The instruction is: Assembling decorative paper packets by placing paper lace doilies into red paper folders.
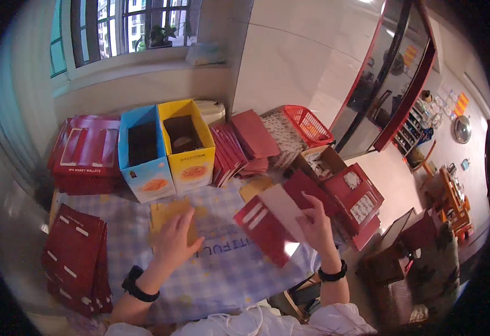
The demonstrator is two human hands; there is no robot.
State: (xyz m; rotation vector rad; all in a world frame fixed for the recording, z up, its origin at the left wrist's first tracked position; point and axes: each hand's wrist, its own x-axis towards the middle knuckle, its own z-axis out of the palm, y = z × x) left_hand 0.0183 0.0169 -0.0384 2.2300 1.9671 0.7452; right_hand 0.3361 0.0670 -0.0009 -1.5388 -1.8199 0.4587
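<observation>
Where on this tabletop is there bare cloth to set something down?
Bare checked tablecloth shows along the near side, between the left hand and the red folder in the right hand; also a strip between the left hand and the dark-red stack. The back is crowded: blue box, yellow box, red packets.

Barred window (138, 28) is glowing beyond left hand (172, 241) | pale wall (306, 61) is rising beyond right hand (319, 231) | floor (395, 190) is showing farther right
</observation>
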